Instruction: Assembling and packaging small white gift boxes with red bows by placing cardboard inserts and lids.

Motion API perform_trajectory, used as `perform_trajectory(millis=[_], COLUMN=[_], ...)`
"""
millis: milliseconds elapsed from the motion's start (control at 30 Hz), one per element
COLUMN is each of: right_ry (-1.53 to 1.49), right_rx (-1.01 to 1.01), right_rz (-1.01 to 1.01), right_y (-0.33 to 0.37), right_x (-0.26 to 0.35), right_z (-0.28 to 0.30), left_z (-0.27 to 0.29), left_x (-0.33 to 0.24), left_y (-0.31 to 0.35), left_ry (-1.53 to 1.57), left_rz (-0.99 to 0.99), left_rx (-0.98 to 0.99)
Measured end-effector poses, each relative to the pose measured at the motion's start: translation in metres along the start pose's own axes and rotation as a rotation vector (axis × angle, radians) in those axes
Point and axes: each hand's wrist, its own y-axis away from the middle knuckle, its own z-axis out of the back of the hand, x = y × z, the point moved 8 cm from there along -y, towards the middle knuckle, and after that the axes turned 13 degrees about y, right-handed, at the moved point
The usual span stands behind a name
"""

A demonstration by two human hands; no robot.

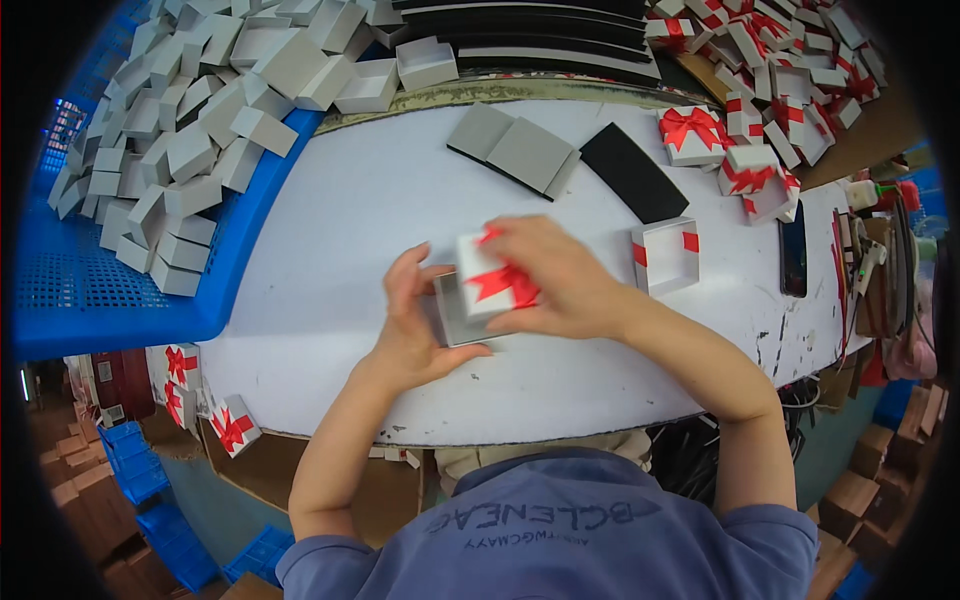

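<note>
While the left hand [412,322] curls around the grey box base [455,318], thumb under its near edge and fingers up along its left side, the right hand [555,280] closes over the white lid with a red bow [492,275], fingers wrapped across the top. Lid and base meet at the middle of the white worktop [330,230]. An empty white lid with red ribbon [665,255] sits just right of the right hand, near a black pad [632,172].

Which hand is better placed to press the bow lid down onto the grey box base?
Probably the right hand: it lies over the bow lid, while the left hand grips the grey box base.
</note>
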Motion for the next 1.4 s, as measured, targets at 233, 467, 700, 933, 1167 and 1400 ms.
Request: perform_trajectory(millis=[233, 467, 700, 933, 1167, 1400], right_ry=[0.258, 0.172, 0.645, 0.755, 0.474, 0.291], right_rx=[0.175, 0.309, 0.04, -0.009, -0.406, 0.085], right_rz=[0.111, 0.154, -0.226, -0.057, 0.181, 0.183], right_y=[0.014, 0.019, -0.037, -0.03, -0.012, 0.034], right_x=[0.025, 0.029, -0.06, -0.069, -0.001, 0.041], right_z=[-0.016, -0.032, 0.022, 0.016, 0.051, 0.0], left_z=[-0.02, -0.011, 0.073, 0.129, 0.048, -0.031], left_x=[0.004, -0.012, -0.02, 0.102, 0.034, -0.005], left_y=[-0.012, -0.007, -0.092, -0.143, -0.059, -0.015], left_ry=[-0.326, -0.712, -0.61, -0.996, -0.4, -0.056], left_rz=[0.017, 0.249, 0.324, 0.417, 0.172, -0.053], left_rx=[0.263, 0.474, 0.209, -0.165, 0.116, 0.301])
